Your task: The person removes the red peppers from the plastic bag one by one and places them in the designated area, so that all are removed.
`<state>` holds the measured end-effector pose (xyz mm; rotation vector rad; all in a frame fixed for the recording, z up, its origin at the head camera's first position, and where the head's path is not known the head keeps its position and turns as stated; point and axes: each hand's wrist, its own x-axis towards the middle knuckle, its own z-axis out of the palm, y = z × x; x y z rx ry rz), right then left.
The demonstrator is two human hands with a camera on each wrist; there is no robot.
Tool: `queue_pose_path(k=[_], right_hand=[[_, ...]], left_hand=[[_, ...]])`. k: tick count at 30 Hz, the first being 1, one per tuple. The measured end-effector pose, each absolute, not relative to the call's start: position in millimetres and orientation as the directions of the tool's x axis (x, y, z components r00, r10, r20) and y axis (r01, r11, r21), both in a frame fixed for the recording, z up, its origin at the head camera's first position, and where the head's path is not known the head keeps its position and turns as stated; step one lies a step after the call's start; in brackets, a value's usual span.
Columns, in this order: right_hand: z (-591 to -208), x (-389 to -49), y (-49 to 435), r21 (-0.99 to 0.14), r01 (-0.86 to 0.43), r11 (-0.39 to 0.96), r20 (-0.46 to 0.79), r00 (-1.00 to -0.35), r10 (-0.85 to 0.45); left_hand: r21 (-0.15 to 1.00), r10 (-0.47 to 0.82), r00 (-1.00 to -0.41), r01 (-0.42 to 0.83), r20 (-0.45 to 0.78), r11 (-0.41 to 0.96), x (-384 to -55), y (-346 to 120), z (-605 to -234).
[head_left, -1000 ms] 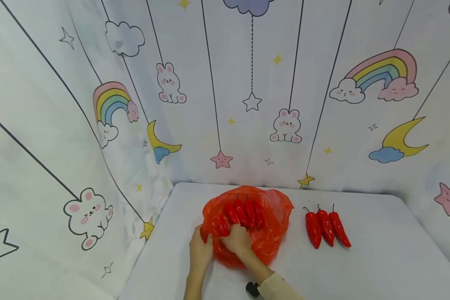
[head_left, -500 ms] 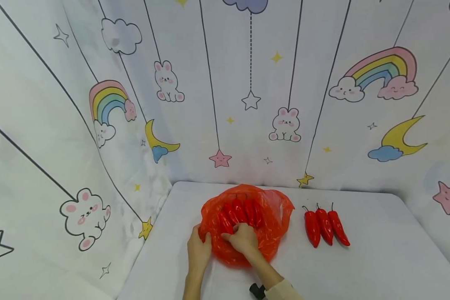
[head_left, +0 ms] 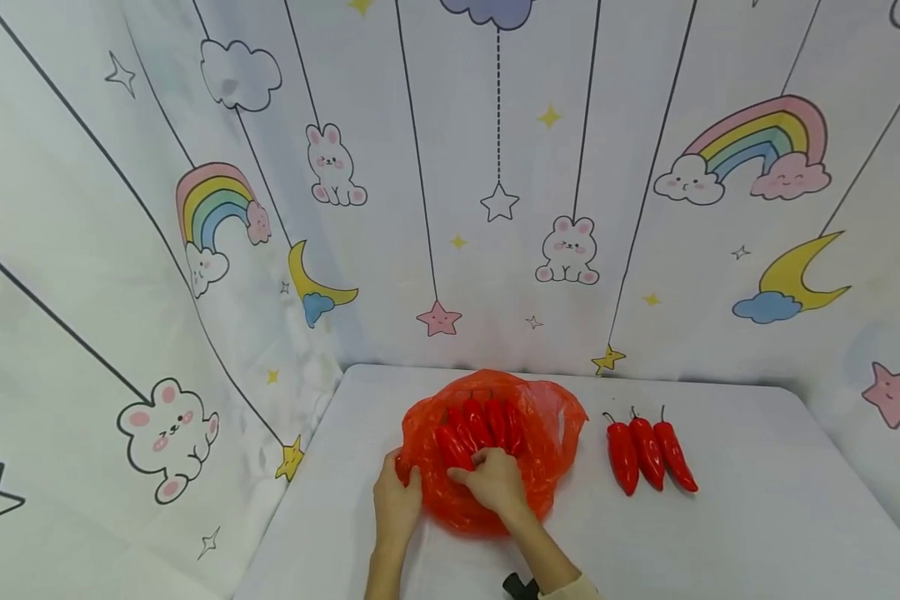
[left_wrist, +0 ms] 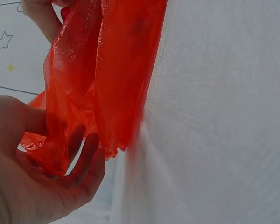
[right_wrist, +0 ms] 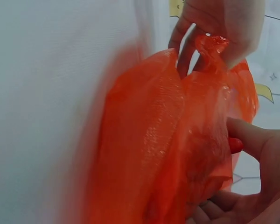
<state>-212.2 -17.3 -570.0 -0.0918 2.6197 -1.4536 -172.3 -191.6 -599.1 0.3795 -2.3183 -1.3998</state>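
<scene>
A red plastic bag (head_left: 536, 479) lies spread on the white table, with several red chili peppers (head_left: 476, 425) side by side inside its open mouth. My left hand (head_left: 397, 500) grips the bag's left edge; in the left wrist view its thumb and fingers curl round the thin film. Over the near rim, my right hand (head_left: 498, 483) reaches into the bag and holds the lower end of the leftmost chili pepper (head_left: 452, 448). The right wrist view has a pepper tip (right_wrist: 235, 145) against the thumb; the bag partly covers the fingers.
Three more red chili peppers (head_left: 650, 452) lie together on the table right of the bag. A dark object (head_left: 521, 587) sits beside the right forearm at the bottom edge. White cloth with cartoon drawings (head_left: 498, 250) stands behind and at the left.
My right hand has moved a little to the right inside the bag, and the leftmost pepper's lower end has shifted right with it. The left hand keeps its grip on the bag.
</scene>
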Motion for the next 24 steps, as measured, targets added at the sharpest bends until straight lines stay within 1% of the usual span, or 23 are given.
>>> queue_pose_path(k=[5,16,20,24], right_hand=[[-563.5,-210.1,-8.7,-0.852,0.021,0.523,-0.095,-0.989,-0.114],[-553.2,-202.6,16.7,-0.857,0.044,0.514,-0.080,-0.996,-0.048],[-549.8,-199.6,24.5,-0.870,0.047,0.490,-0.081,-0.996,-0.048],[-544.8,-197.8,30.0,-0.889,0.087,0.450,-0.111,-0.993,-0.027]], left_hand=[[0.892,-0.427,-0.883,-0.020,0.195,0.451,-172.6,-191.0,-598.8],[0.889,-0.424,-0.883,-0.016,0.203,0.457,-173.4,-190.8,-601.2],[0.887,-0.418,-0.884,-0.007,0.211,0.462,-173.4,-190.4,-601.3],[0.887,-0.419,-0.882,-0.003,0.216,0.463,-173.4,-190.3,-601.4]])
